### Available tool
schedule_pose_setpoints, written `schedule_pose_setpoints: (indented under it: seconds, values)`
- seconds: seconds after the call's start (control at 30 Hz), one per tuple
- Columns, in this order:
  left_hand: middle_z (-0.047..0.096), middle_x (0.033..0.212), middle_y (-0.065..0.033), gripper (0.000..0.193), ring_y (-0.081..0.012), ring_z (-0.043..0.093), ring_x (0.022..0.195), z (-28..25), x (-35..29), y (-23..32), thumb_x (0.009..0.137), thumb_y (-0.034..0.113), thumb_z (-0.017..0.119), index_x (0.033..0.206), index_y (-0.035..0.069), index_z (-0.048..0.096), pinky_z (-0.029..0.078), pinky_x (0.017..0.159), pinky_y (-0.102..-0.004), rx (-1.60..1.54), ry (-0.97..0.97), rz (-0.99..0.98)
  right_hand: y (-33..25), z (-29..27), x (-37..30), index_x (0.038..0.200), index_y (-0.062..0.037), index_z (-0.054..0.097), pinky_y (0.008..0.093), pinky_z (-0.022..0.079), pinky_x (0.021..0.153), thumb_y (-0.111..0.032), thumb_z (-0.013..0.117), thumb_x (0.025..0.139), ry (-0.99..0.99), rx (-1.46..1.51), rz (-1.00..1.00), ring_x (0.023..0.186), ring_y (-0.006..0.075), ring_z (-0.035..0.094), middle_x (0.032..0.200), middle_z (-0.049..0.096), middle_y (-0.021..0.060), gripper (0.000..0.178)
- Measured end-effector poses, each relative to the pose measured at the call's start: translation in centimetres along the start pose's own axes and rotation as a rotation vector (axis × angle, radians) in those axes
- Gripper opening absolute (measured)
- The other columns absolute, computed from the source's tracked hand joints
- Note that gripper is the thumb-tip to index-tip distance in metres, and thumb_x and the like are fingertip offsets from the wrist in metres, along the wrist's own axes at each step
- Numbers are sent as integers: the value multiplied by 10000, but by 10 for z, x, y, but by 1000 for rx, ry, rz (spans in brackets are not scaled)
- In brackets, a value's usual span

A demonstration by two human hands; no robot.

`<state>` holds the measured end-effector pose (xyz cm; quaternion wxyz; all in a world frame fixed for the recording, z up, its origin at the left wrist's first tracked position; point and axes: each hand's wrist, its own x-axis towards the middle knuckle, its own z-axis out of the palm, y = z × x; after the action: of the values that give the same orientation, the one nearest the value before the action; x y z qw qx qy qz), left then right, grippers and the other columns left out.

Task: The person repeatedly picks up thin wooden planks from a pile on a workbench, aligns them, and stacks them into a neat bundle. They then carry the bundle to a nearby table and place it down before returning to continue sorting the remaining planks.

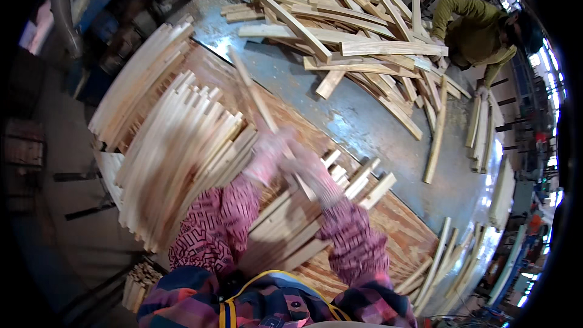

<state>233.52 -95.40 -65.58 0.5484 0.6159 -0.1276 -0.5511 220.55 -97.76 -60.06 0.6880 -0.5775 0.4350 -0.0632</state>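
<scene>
A curved wooden slat (pixel 255 94) slants away from me across both hands, and motion blurs it. My left hand (pixel 265 157), in a pale pink glove, is closed around its middle. Close beside it, my right hand (pixel 311 173), gloved alike, also grips the slat; its fingers are smeared. To the left of my left hand stands a tight row of curved slats (pixel 176 146). Several more slats (pixel 279 225) lie side by side below and between my forearms, their far ends (pixel 379 188) showing right of my right hand.
Beyond the wooden board (pixel 407 231) is a metal tabletop (pixel 340 118) with a jumbled heap of slats (pixel 358 30). Another person (pixel 473 30) stands at the far right, one hand at a bundle of slats (pixel 480 124). Loose slats (pixel 449 261) lie near right.
</scene>
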Motion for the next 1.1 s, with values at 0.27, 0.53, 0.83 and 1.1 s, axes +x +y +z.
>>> schedule_pose_setpoints:
  seconds: [0.27, 0.53, 0.83, 1.1]
  values:
    - [646, 983, -201, 409, -333, 654, 870, -53, 237, 83, 612, 235, 778, 967, 88, 641, 543, 770, -398, 1413, -353, 863, -23, -16, 222, 1300, -85, 576, 326, 524, 503, -254, 734, 782, 325, -68, -223, 608, 180, 651, 904, 699, 94, 567]
    - [638, 1056, -233, 567, -379, 674, 916, 54, 194, 5, 737, 217, 711, 1255, 47, 555, 565, 799, -406, 447, -255, 64, 12, -63, 103, 1371, -45, 538, 254, 489, 425, -123, 702, 845, 312, 640, -53, 553, 126, 600, 886, 672, 58, 557]
    - [626, 1264, -156, 733, -315, 646, 1080, 151, 74, -23, 866, 381, 625, 1468, 133, 290, 510, 951, -397, 1067, -557, -205, 57, -45, -28, 1485, -6, 333, 214, 494, 406, -100, 583, 927, 710, 736, -37, 521, 110, 564, 819, 606, 65, 619]
    - [667, 1157, -179, 871, -238, 696, 942, 20, -5, 29, 829, 126, 687, 1557, 176, 211, 565, 859, -287, 1066, -615, -219, 101, -69, -52, 1312, -110, 585, 353, 533, 765, -342, 644, 905, 578, -588, -41, 947, 235, 638, 1161, 644, 89, 472]
